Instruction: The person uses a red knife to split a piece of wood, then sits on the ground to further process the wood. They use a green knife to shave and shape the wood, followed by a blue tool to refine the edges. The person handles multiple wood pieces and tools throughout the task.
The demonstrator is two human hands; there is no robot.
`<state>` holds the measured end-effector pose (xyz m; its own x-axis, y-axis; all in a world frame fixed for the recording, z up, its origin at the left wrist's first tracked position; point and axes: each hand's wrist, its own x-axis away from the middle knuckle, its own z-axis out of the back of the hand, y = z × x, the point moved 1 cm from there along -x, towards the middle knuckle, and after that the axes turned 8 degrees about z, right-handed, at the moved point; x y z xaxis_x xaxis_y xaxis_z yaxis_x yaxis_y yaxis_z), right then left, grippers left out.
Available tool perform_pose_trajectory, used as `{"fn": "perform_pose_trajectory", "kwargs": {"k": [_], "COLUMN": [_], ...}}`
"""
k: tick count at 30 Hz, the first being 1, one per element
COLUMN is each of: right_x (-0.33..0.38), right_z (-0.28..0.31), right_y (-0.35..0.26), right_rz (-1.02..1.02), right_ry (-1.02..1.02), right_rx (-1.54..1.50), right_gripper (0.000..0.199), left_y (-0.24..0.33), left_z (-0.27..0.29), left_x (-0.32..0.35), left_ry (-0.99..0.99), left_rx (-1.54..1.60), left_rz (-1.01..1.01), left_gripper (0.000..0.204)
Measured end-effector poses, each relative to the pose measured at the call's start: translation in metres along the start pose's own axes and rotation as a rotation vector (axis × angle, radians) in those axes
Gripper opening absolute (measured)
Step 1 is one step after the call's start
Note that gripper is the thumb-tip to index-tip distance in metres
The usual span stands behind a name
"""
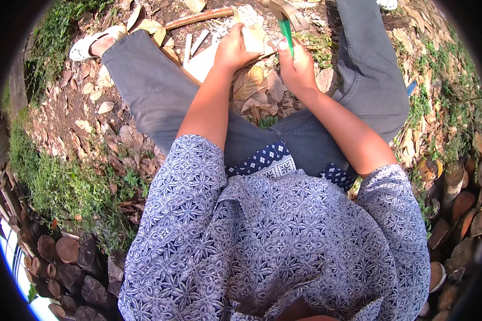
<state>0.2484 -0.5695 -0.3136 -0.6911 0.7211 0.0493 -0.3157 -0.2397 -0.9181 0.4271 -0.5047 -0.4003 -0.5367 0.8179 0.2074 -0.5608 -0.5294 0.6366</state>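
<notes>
My left hand is closed on the near side of a pale wood piece, its fingers partly hidden behind the wrist and thumb. My right hand grips the green handle of a hammer, with the thumb laid along it. The hammer's curved metal head is raised just right of the wood piece, partly cut off by the top edge of the view. Below my left hand lies a flat pale board, partly hidden by that hand and my left leg.
Loose wood strips and a longer brown stick lie beyond the board. Dry leaves cover the ground between my spread legs. Stacked cut logs stand behind me at both sides, with green plants at the left.
</notes>
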Motion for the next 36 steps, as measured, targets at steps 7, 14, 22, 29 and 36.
{"fn": "perform_pose_trajectory", "kwargs": {"k": [7,14,22,29,36], "right_x": [-0.014,-0.008,0.0,-0.008,-0.016], "right_z": [0.011,-0.002,-0.012,0.0,0.0], "right_y": [-0.018,0.012,0.054,-0.009,-0.014], "right_rz": [-0.108,-0.12,-0.02,0.047,-0.015], "right_ry": [0.041,-0.094,-0.174,0.131,0.049], "right_rx": [0.009,0.13,0.22,-0.05,-0.02], "right_gripper": [0.029,0.026,0.023,0.021,0.024], "left_y": [0.0,-0.003,0.003,0.006,-0.001], "left_z": [0.001,0.0,0.002,0.002,0.003], "left_x": [-0.001,-0.003,-0.001,0.0,-0.003], "left_ry": [-0.019,-0.019,-0.051,-0.016,-0.025], "left_rx": [0.021,0.026,0.012,-0.032,-0.017], "left_rz": [0.008,0.012,0.034,0.011,0.043], "left_gripper": [0.093,0.094,0.094,0.092,0.093]}}
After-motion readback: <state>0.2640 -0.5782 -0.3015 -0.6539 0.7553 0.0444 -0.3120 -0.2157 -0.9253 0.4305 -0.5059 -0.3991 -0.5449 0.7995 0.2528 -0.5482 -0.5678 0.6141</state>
